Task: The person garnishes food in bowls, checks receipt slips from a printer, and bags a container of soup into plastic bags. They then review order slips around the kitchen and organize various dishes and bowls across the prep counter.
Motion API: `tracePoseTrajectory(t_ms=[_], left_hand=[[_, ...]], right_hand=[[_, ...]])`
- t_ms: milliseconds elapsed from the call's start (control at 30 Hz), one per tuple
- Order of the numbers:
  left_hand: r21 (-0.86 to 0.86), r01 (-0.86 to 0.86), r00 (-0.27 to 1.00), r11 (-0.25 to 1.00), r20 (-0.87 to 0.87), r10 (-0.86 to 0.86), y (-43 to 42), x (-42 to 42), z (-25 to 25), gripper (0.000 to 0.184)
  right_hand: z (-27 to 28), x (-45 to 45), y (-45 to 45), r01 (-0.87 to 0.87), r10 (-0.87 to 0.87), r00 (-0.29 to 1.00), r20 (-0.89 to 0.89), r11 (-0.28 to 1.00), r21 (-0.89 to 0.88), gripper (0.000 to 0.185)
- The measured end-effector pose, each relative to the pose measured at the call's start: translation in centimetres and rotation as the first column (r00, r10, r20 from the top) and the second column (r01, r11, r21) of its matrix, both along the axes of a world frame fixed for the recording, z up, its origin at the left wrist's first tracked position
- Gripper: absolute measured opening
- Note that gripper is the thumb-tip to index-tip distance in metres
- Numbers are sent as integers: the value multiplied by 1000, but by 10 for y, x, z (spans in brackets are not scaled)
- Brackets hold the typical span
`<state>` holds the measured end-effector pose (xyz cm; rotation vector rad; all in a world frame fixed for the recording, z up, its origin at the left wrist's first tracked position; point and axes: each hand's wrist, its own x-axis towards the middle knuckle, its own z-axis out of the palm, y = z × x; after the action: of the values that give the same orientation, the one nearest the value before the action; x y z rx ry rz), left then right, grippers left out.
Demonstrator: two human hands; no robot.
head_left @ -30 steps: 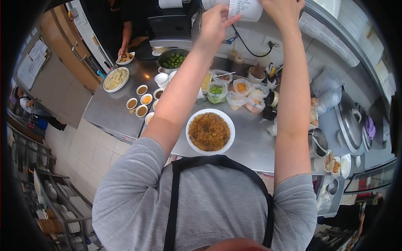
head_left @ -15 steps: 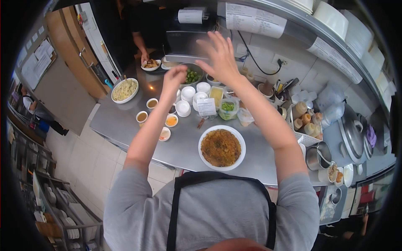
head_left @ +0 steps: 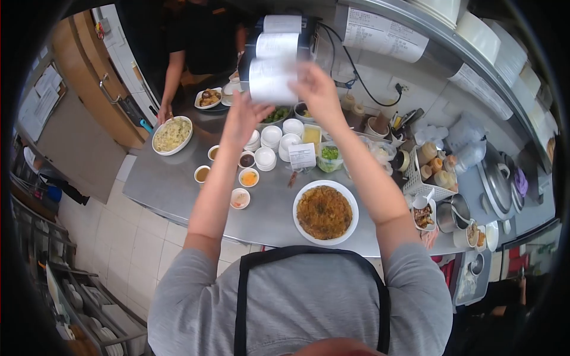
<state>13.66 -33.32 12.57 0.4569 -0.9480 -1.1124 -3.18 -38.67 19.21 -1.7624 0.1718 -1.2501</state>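
Observation:
Both arms reach out over the steel counter. My right hand (head_left: 317, 92) pinches the right edge of a curled white paper slip (head_left: 270, 80), which is blurred by motion. Just left of and below the slip, my left hand (head_left: 243, 118) is raised with its fingers apart, holding nothing. More printed paper (head_left: 277, 45) hangs behind the slip, from a dark machine. Below the arms, a white bowl of brown-orange food (head_left: 325, 212) sits near the counter's front edge.
Small sauce cups (head_left: 249, 177), stacked white dishes (head_left: 271, 136) and a bowl of greens (head_left: 276, 114) stand on the steel counter (head_left: 172, 184). At the back left, another person's hand (head_left: 164, 113) touches a bowl of pale food (head_left: 173, 135). Bottles in a basket (head_left: 436, 191) stand at right.
My hands have come away from the slips fixed at the upper right and moved left; a paper slip is now in my right hand. The other person's hand has moved to the pale food bowl.

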Motion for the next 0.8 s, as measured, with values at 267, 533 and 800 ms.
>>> tracePoseTrajectory(t_ms=[267,533,800], left_hand=[[80,-31,980,996,200,14,-31,0,41,38],[-114,-218,975,969,21,222,16,28,47,70],[193,-255,963,947,-34,266,53,16,-33,44]], right_hand=[[-57,-43,31,189,-200,922,-332,980,-66,30],[-65,-66,11,648,-767,637,-71,583,-489,42],[11,2,-63,559,-885,433,-174,415,-718,31]])
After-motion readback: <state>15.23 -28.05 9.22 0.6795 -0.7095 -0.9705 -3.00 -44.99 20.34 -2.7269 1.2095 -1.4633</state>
